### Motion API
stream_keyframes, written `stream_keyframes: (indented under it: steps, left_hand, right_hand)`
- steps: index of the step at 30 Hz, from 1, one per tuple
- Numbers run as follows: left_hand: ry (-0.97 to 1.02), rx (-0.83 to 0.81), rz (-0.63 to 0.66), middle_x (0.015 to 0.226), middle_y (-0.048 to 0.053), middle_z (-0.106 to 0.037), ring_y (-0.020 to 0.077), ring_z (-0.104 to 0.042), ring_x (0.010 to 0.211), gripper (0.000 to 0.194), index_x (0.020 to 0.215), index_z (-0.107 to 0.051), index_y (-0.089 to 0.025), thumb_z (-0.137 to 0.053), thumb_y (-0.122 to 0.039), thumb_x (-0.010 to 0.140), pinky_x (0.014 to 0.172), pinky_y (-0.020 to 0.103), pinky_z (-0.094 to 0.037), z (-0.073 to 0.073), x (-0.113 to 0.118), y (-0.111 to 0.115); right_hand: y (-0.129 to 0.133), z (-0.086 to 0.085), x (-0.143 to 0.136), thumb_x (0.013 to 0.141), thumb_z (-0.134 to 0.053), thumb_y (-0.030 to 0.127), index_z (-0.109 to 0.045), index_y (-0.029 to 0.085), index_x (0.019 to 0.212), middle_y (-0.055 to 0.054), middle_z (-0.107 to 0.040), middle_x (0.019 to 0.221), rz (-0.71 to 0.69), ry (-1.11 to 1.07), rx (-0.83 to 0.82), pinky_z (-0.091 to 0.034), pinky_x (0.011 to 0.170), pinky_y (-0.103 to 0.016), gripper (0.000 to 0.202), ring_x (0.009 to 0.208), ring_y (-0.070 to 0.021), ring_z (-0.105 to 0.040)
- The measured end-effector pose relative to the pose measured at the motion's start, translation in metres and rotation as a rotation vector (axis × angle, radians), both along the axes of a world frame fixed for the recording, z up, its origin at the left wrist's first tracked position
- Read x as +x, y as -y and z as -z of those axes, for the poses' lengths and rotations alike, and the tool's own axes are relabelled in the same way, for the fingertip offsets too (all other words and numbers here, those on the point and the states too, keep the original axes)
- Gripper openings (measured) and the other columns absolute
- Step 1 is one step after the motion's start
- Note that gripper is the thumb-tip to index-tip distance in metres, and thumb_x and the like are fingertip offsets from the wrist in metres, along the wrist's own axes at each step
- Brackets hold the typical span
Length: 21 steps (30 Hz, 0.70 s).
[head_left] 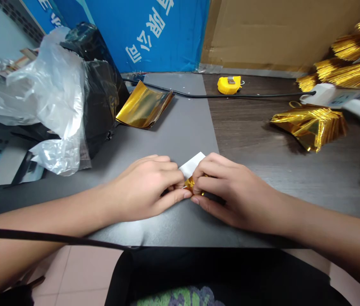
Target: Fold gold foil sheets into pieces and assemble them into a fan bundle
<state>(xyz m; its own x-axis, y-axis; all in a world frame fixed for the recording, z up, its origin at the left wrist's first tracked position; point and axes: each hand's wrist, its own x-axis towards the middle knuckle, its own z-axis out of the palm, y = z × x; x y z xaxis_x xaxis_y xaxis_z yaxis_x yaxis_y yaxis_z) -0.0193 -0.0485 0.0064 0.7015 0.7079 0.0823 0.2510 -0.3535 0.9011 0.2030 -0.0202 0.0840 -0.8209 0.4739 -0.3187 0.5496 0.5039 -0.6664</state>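
Near the front edge of the desk, my left hand [154, 187] and my right hand [227, 187] meet with their thumbs almost touching. Both have closed fingers around a small sheet of gold foil paper [189, 183], whose white back [193, 165] sticks up between them. Most of the sheet is hidden under my fingers. Farther back on the left lies a stack of gold foil sheets [144, 105], slightly curled. On the right a bundle of folded gold foil [310, 125] rests on the wood-grain surface.
A yellow tape measure [229, 85] sits at the back beside a black cable [192, 96]. The cable runs to a white power strip [326, 94]. More gold foil bundles [345, 70] are piled at the right. Plastic bags [55, 93] stand left; a blue box [163, 38] and cardboard [256, 34] line the back.
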Motion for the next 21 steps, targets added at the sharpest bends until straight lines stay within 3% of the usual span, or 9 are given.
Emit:
stream_keyframes:
  steps: [8, 21]
  left_hand:
    - [-0.077, -0.045, 0.077, 0.077, -0.001, -0.057, 0.0149, -0.049, 0.076, 0.024, 0.083, -0.062, -0.018, -0.051, -0.032, 0.099, 0.075, 0.03, -0.032, -0.006, -0.006, -0.005]
    - [-0.207, -0.098, -0.014, 0.074, -0.002, -0.061, 0.0161, -0.052, 0.073, 0.031, 0.078, -0.062, -0.019, -0.051, -0.037, 0.101, 0.07, 0.032, -0.029, -0.012, -0.004, 0.0]
  right_hand:
    - [0.003, -0.004, -0.005, 0.097, -0.05, 0.015, -0.066, 0.012, 0.083, -0.009, -0.06, 0.095, 0.05, 0.043, 0.02, -0.044, 0.077, -0.034, 0.022, 0.09, -0.0198, -0.05]
    - [0.008, 0.0, -0.01, 0.098, -0.049, 0.014, -0.063, 0.013, 0.078, -0.009, -0.061, 0.094, 0.092, 0.045, 0.078, -0.045, 0.073, -0.033, 0.025, 0.085, -0.0184, -0.05]
